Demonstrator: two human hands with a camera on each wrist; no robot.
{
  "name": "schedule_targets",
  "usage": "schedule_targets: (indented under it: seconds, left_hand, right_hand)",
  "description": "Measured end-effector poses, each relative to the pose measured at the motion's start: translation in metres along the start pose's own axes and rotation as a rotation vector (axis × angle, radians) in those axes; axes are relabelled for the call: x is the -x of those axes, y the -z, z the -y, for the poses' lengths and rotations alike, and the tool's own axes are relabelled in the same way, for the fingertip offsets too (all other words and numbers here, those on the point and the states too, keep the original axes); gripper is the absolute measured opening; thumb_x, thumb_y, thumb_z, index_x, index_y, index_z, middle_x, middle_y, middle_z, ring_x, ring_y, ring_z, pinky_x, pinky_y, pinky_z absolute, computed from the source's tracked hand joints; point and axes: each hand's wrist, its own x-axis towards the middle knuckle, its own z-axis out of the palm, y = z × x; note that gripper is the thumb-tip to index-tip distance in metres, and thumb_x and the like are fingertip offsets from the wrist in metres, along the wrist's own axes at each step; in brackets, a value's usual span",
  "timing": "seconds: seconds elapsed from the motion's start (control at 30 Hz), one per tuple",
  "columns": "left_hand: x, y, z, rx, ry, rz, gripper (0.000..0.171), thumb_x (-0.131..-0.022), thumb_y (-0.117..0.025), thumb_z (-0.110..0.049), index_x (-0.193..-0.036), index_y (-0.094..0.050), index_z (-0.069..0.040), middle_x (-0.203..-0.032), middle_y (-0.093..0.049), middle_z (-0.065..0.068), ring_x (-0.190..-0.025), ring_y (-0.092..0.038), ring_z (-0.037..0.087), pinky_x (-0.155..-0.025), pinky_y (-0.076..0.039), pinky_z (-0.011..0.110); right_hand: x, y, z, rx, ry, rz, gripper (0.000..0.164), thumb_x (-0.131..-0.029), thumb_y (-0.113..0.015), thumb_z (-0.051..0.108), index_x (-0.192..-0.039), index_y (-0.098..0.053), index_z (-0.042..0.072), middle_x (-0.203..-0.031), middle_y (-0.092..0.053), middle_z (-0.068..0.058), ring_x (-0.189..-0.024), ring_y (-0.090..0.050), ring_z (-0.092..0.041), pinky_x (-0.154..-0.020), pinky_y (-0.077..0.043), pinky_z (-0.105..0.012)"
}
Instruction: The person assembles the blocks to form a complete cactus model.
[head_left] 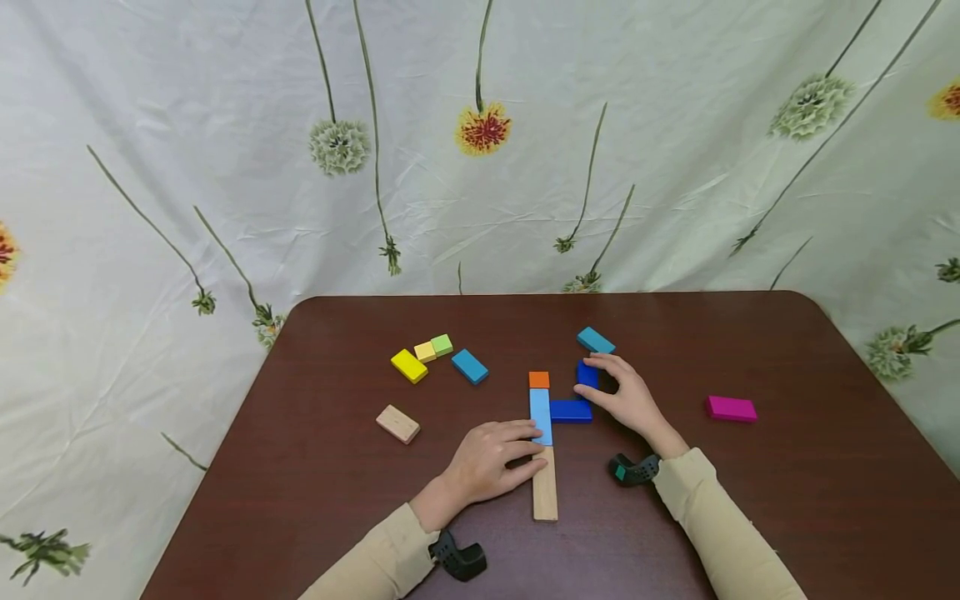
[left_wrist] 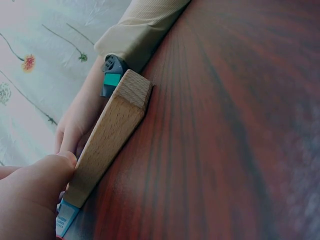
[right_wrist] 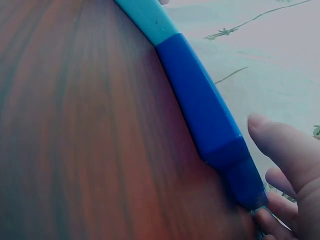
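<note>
My left hand (head_left: 491,462) lies over the left side of a row of blocks, fingertips on the light blue block (head_left: 540,417) and the long wooden block (head_left: 546,492). At the row's far end sits an orange block (head_left: 539,380). A dark blue block (head_left: 572,411) extends rightward from the light blue one. Another dark blue block (head_left: 587,374) stands at its far right corner, within the spread of my right hand (head_left: 622,396). In the right wrist view, fingers (right_wrist: 281,207) touch that block's far end while the thumb is raised apart from it.
Beyond my right hand lies a blue block (head_left: 596,340); a magenta block (head_left: 731,408) is farther right. On the left are another blue block (head_left: 470,367), a yellow block (head_left: 409,366), a pale yellow cube (head_left: 425,352), a green cube (head_left: 442,344) and a short wooden block (head_left: 398,424).
</note>
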Motion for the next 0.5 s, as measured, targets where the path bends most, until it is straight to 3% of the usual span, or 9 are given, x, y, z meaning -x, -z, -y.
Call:
schedule_targets:
  seconds: [0.5]
  left_hand:
    - [0.0002, 0.0003, 0.0001, -0.008, 0.002, 0.005, 0.022, -0.085, -0.069, -0.036, -0.099, -0.076, -0.02, -0.11, -0.067, -0.004, -0.11, -0.058, 0.009, -0.088, -0.048, 0.025]
  right_hand:
    - [0.0004, -0.0011, -0.0021, 0.003, 0.037, -0.014, 0.047, -0.086, -0.069, 0.028, -0.126, -0.06, 0.005, -0.134, -0.051, -0.014, -0.126, -0.039, -0.035, -0.101, -0.031, -0.057]
